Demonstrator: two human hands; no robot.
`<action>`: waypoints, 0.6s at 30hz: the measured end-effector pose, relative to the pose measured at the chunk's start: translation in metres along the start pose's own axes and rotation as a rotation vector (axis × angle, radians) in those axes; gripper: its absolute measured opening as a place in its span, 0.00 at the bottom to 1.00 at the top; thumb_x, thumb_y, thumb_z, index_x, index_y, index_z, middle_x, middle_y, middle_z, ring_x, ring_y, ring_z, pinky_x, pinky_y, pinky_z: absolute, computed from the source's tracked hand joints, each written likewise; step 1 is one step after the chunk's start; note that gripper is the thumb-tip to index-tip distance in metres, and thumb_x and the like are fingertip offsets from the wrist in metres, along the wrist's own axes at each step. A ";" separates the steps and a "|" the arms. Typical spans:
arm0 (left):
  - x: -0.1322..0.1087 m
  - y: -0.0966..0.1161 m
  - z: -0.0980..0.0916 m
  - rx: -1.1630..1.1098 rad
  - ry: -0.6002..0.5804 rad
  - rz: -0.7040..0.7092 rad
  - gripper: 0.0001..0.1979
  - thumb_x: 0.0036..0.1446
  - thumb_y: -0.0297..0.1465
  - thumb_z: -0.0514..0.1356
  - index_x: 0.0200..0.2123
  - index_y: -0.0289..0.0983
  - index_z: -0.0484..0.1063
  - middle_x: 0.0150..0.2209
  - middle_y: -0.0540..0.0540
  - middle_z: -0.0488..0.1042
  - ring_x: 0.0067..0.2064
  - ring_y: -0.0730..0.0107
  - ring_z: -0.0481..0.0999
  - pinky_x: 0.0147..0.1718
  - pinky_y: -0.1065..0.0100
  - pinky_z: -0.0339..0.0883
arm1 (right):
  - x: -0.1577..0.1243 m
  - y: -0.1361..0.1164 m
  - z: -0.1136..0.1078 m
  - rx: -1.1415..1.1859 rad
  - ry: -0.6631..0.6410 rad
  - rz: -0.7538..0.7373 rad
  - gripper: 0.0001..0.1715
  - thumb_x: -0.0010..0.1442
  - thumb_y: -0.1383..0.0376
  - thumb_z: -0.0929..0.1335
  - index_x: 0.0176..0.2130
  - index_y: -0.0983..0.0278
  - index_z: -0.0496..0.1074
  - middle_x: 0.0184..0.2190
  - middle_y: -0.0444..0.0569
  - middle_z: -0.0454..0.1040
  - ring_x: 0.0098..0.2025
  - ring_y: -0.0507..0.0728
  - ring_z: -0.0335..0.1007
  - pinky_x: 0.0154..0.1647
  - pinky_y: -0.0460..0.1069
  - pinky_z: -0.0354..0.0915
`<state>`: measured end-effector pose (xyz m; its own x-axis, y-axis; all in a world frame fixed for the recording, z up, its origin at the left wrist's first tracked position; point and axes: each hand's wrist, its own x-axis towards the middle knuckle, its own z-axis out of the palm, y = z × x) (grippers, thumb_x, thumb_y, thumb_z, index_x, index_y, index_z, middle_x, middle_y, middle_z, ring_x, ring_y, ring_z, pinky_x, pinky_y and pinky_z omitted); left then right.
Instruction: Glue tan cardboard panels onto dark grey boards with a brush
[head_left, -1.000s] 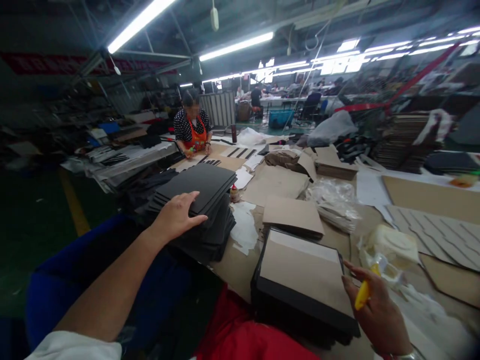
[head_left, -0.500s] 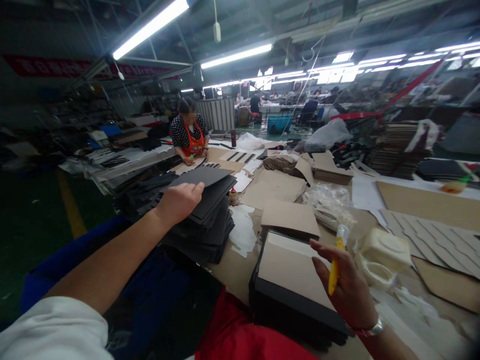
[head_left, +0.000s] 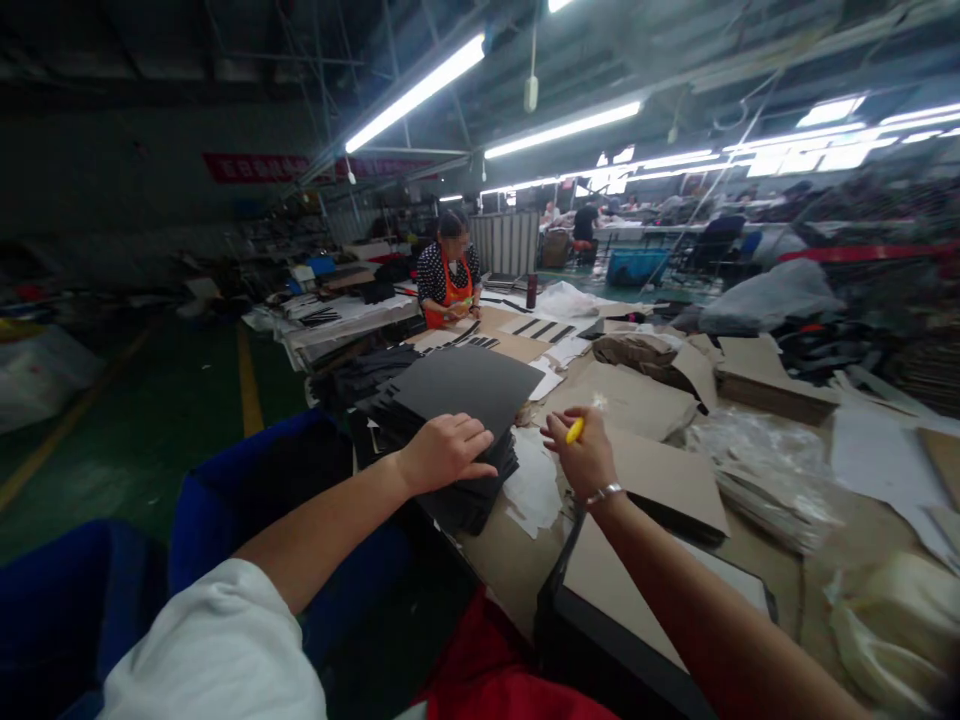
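Observation:
A stack of black sheets stands at the table's left edge, its broad top sheet jutting to the right. My left hand is closed at the near edge of that top sheet, fingers above and thumb lower. To its right, my right hand is closed around a brush, of which only the yellow handle shows. Its bristles are out of sight. Below my right forearm lies a pile of black-edged pieces with a beige top board.
A blue bin stands on the floor at left. Beige boards, clear plastic wrap and a cream plastic container lie on the right. Across the table, a person in an orange apron works beside black strips.
My right hand has moved left with the brush, towards the black stack. My left hand has shifted to the top sheet's near edge. The view has turned left.

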<state>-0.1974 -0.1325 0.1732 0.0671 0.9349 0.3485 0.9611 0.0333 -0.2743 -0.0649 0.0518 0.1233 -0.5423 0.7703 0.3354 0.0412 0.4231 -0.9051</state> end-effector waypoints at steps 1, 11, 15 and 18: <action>-0.002 -0.011 -0.002 -0.061 0.034 -0.086 0.23 0.58 0.47 0.51 0.44 0.36 0.70 0.42 0.39 0.73 0.45 0.60 0.70 0.45 0.63 0.63 | 0.014 -0.005 0.016 0.068 0.003 0.091 0.22 0.54 0.51 0.65 0.42 0.61 0.57 0.36 0.48 0.73 0.30 0.54 0.74 0.28 0.50 0.70; 0.013 -0.164 0.010 -0.440 -0.218 -0.885 0.14 0.52 0.39 0.58 0.28 0.34 0.76 0.30 0.43 0.76 0.35 0.63 0.73 0.34 0.70 0.63 | 0.066 -0.030 0.072 -0.261 0.092 0.107 0.22 0.48 0.59 0.69 0.41 0.63 0.60 0.30 0.48 0.68 0.33 0.56 0.67 0.38 0.52 0.63; 0.016 -0.163 0.015 -0.642 -0.215 -0.937 0.13 0.49 0.41 0.60 0.29 0.36 0.74 0.27 0.46 0.73 0.30 0.67 0.71 0.28 0.71 0.62 | 0.084 -0.040 0.066 -0.308 0.114 0.044 0.19 0.51 0.61 0.67 0.42 0.63 0.59 0.28 0.47 0.67 0.34 0.57 0.67 0.39 0.53 0.62; 0.022 -0.160 0.014 -0.748 -0.210 -1.051 0.14 0.49 0.41 0.60 0.32 0.36 0.73 0.28 0.46 0.72 0.30 0.68 0.70 0.27 0.71 0.63 | 0.095 -0.040 0.066 -0.318 0.120 0.034 0.18 0.49 0.63 0.68 0.40 0.63 0.59 0.26 0.45 0.65 0.32 0.56 0.66 0.39 0.53 0.62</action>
<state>-0.3530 -0.1123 0.2125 -0.7800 0.6213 -0.0742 0.4480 0.6373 0.6270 -0.1730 0.0768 0.1741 -0.4341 0.8294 0.3515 0.3279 0.5089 -0.7959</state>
